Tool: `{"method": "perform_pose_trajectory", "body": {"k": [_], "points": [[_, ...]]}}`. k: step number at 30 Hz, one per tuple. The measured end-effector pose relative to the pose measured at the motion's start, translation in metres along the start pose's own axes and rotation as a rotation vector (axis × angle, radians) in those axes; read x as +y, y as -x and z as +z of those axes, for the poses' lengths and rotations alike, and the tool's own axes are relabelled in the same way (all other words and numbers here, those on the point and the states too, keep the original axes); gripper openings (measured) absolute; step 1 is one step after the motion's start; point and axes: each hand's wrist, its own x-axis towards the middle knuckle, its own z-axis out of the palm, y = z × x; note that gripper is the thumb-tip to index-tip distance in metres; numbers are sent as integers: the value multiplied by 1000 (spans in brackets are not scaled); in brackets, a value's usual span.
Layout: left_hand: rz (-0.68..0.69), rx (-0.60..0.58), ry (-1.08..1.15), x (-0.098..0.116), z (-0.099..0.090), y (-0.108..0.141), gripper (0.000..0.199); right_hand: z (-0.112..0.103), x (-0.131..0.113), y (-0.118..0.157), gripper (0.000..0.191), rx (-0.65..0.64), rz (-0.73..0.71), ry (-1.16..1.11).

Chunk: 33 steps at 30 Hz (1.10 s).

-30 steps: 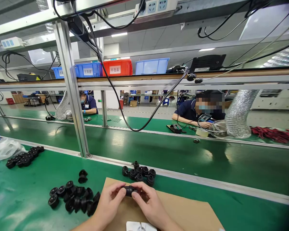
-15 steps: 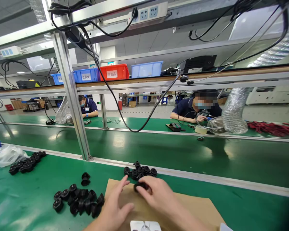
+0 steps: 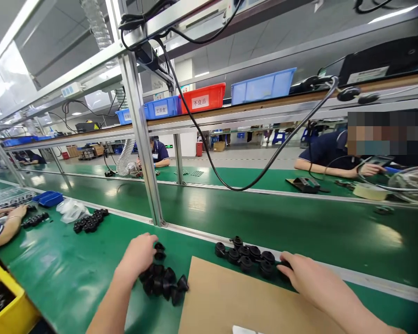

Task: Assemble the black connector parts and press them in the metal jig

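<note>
My right hand is closed around a small black round part, at the right end of a cluster of black caps with small spouts. The hand partly hides that part. My left hand reaches over the loose pile of black cone-shaped parts, close beside two stacked black pieces. Its back faces me and most of its fingers are hidden, so I cannot see whether it grips a piece. A brown cardboard sheet lies between my hands, with a white object at its lower edge.
A metal post rises behind the green bench. A yellow bin with dark parts stands lower left. A co-worker's hand is at the far left, near a blue tray. A black cable hangs from above.
My view has turned left. My left hand has moved from over the cardboard to the loose black pile. My right hand has carried the black part from the cardboard to the cluster's right end.
</note>
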Motion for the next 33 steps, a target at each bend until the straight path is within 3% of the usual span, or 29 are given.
{"method": "perform_pose_trajectory", "body": {"k": [3,5,7,10,13,15,18,22,24,26,29,33], "points": [[-110,-139,-3,-46,-13,3,56,-3,-1,0,24,30,13,39],[-130,-234,26,-62,-12,1,64,-11,-21,6,28,104,-7,77],[-140,-287,46,-71,-6,-5,66,-18,-59,16,27,183,-120,28],[-151,-302,42,-75,3,-14,60,-18,-136,32,27,58,-400,-202],[-132,-274,7,-77,9,-20,52,-7,-208,35,37,-7,-578,-255],[-105,-255,-29,-77,10,-25,47,1,-240,26,41,-16,-674,-215],[-76,-217,-94,-76,7,-33,30,5,-261,4,29,-91,-763,-165],[-104,-108,-175,-65,-5,-40,9,-6,-244,-7,32,-86,-705,-280],[-76,-4,-152,-47,-7,-36,8,-13,-219,0,45,-39,-566,-513],[14,98,-41,-19,-1,-29,11,-14,-188,11,46,-65,-388,-788],[167,74,200,36,26,-12,8,-5,-143,28,40,-140,-174,-1100],[287,-7,495,97,79,9,9,17,-105,44,43,-91,-80,-1280]]}}
